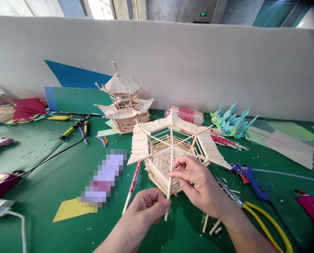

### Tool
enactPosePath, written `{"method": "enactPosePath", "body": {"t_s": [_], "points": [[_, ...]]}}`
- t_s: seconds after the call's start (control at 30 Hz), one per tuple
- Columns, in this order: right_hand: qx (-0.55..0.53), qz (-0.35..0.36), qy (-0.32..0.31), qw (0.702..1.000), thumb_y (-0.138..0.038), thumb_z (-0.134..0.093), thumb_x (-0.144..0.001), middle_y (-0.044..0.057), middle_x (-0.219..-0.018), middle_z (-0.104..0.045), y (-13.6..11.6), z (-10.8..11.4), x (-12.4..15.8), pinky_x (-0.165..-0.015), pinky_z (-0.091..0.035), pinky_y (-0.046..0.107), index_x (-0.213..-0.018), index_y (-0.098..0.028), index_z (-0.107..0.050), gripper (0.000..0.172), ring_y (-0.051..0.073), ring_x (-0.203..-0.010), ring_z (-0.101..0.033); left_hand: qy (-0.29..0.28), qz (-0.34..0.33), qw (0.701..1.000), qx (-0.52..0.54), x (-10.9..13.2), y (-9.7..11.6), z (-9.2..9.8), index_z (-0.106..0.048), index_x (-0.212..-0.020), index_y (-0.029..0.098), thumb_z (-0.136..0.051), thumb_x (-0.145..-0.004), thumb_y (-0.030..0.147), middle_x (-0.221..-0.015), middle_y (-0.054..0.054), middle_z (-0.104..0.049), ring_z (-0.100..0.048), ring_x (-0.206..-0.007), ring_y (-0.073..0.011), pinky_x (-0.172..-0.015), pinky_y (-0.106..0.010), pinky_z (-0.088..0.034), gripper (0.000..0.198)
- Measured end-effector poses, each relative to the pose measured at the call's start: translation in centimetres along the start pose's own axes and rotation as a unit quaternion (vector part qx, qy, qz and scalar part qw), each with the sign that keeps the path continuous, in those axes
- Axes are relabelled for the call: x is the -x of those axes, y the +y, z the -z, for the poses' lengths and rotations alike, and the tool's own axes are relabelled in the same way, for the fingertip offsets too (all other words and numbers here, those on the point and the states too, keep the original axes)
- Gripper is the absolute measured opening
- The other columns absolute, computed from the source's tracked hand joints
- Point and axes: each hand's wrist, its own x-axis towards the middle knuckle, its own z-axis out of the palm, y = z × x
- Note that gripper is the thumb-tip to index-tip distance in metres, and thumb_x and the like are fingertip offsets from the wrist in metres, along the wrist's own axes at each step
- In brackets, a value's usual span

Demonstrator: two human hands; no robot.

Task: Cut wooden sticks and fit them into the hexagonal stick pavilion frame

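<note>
A half-built wooden-stick pavilion (138, 144) stands in front of me, with slatted eaves round an open top where sticks cross at the centre. Along its near side runs a pale wooden stick (169, 191), slanting toward me. My left hand (149, 207) pinches this stick close to its near end. Farther up, beside the pavilion, the fingertips of my right hand (199, 181) are closed on the same stick. Whether the stick is fixed to the frame I cannot tell. Short cut stick pieces (214, 227) lie below my right wrist.
Behind stands a finished-looking stick pagoda (122, 102). On the right are a blue glue gun (252, 179), yellow-handled pliers (265, 221) and blue paper flowers (233, 121). Packed sticks (185, 116) lie at the back. A cable (54, 154) crosses the left side near yellow paper (70, 210).
</note>
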Motion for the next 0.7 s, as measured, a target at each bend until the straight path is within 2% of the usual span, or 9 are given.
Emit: {"method": "enactPosePath", "body": {"t_s": [0.23, 0.37, 0.7], "points": [[-0.006, -0.024, -0.009, 1.0, -0.001, -0.043, -0.079, 0.006, -0.098, -0.053, -0.37, 0.28, 0.04, -0.083, -0.043, 0.033, -0.101, -0.017, -0.062, 0.034, 0.016, -0.094, -0.05, -0.005, 0.001, 1.0, 0.006, -0.19, 0.13, -0.05, -0.05, -0.056, 0.016, -0.063, -0.07, 0.032, -0.05, 0.006, -0.041, -0.023, -0.049, -0.0084, -0.049, -0.025, -0.015, 0.025], [0.012, -0.032, -0.018, 0.999, -0.002, -0.044, -0.078, 0.007, -0.1, -0.052, -0.54, 0.33, -0.06, -0.085, -0.042, 0.032, -0.093, -0.014, -0.063, 0.027, 0.016, -0.096, -0.05, 0.0, 0.005, 1.0, 0.012, -0.14, 0.39, -0.25, -0.049, -0.053, 0.016, -0.066, -0.066, 0.033, -0.049, 0.007, -0.039, -0.022, -0.049, -0.0082, -0.049, -0.026, -0.015, 0.027], [0.016, -0.046, -0.033, 0.998, -0.005, -0.044, -0.08, 0.006, -0.102, -0.052, -0.48, 0.37, 0.04, -0.086, -0.04, 0.032, -0.09, -0.016, -0.062, 0.023, 0.016, -0.097, -0.05, 0.005, 0.013, 1.0, 0.02, -0.19, 0.47, -0.3, -0.048, -0.052, 0.016, -0.069, -0.062, 0.039, -0.048, 0.007, -0.039, -0.023, -0.048, -0.0078, -0.048, -0.024, -0.015, 0.032]]}}
